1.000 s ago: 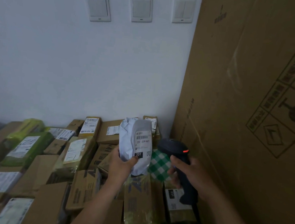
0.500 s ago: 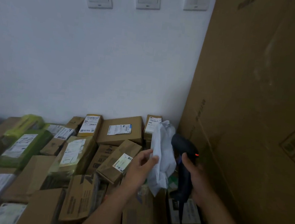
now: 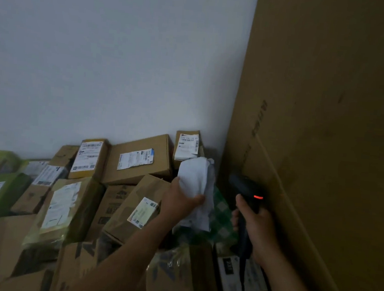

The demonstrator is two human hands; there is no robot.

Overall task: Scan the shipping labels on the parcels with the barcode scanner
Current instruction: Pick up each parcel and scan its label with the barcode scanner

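Our left hand (image 3: 182, 201) grips a white soft parcel (image 3: 196, 182) above the boxes. Our right hand (image 3: 257, 227) wraps the black scanner (image 3: 246, 192).

crinkled, thin white plastic film on the soft parcel (image 3: 195, 180), creased all over and dull in the dim light; smooth, dark matt plastic on the barcode scanner (image 3: 245, 189). plain brown corrugated cardboard, matt and lightly scuffed, on the stacked boxes (image 3: 160, 147) and the tall carton (image 3: 326, 134) at the right, with flat white paper labels (image 3: 135, 159) stuck on. wrinkled, slightly glossy green plastic on the bags (image 3: 13, 190) at the left, shiny clear film round one wrapped box (image 3: 88, 201), soft green-and-white checked wrap on a checked parcel (image 3: 222, 217), smooth matt paint on the wall (image 3: 101, 56).
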